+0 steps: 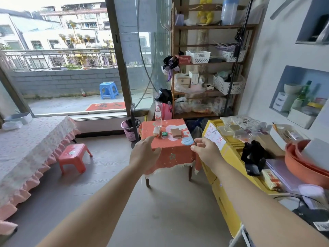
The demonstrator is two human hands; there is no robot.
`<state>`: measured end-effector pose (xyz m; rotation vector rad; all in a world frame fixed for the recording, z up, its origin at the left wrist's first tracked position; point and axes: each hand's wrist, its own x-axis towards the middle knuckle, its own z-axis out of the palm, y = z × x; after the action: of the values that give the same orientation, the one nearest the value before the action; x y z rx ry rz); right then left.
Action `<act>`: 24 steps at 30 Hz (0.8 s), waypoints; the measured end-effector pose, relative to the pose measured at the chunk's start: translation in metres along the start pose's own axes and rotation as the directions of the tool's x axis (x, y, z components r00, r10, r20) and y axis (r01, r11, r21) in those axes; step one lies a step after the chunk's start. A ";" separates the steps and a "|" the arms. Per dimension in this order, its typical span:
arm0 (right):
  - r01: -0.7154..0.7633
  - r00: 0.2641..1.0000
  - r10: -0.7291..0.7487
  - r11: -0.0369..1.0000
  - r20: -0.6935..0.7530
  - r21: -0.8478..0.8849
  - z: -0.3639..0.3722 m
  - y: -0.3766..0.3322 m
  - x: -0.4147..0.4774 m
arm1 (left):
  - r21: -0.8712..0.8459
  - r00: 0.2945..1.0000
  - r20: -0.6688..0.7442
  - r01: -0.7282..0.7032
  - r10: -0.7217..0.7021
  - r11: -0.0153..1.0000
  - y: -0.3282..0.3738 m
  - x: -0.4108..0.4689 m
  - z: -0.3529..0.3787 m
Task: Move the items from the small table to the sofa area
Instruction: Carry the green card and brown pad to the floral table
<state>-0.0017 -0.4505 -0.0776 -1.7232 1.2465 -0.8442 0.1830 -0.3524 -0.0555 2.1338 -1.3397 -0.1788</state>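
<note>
Left hand (144, 155) spread empty, covering small table (176, 155) near corner, right hand (207, 151) loosely curled, empty

We find open floor (169, 211) in the lower centre of the frame, between the frilled cover (26, 148) at left and the yellow cabinet (233, 152) at right. The tabletop (176, 142) at centre shows bare cloth along its near edge, where the left hand (144, 154) and right hand (207, 148) hover, fingers loose and holding nothing. Across its far half stand a white packet (157, 131), a green item (164, 134) and a brown box (175, 133), with narrow gaps between. A clear bottle (158, 116) stands upright behind the packet. The cabinet crowds the right edge; a red stool (73, 155) and pink basket (130, 129) stand left.
</note>
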 end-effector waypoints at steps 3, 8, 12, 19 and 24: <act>0.001 1.000 -0.001 1.000 0.007 0.011 -0.004 0.006 0.043 | 0.012 1.000 -0.008 0.005 -0.005 1.000 0.012 0.038 0.014; -0.014 0.999 0.015 1.000 0.043 -0.008 -0.015 0.021 0.109 | 0.009 1.000 0.006 0.020 -0.020 1.000 0.029 0.093 0.047; -0.037 0.997 0.039 0.999 0.061 -0.027 -0.013 0.031 0.148 | 0.007 0.998 0.027 0.051 -0.051 0.999 0.028 0.127 0.070; -0.060 0.992 0.067 0.996 0.104 -0.068 0.016 0.040 0.220 | 0.002 0.996 0.035 0.077 -0.077 0.997 0.008 0.202 0.101; -0.067 0.992 0.077 0.993 0.099 -0.099 0.039 0.040 0.283 | -0.045 0.996 0.041 0.080 -0.078 0.996 -0.013 0.265 0.116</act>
<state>0.0962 -0.7187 -0.1164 -1.7630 1.2894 -0.6553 0.2716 -0.6234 -0.1038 2.1557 -1.2618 -0.2819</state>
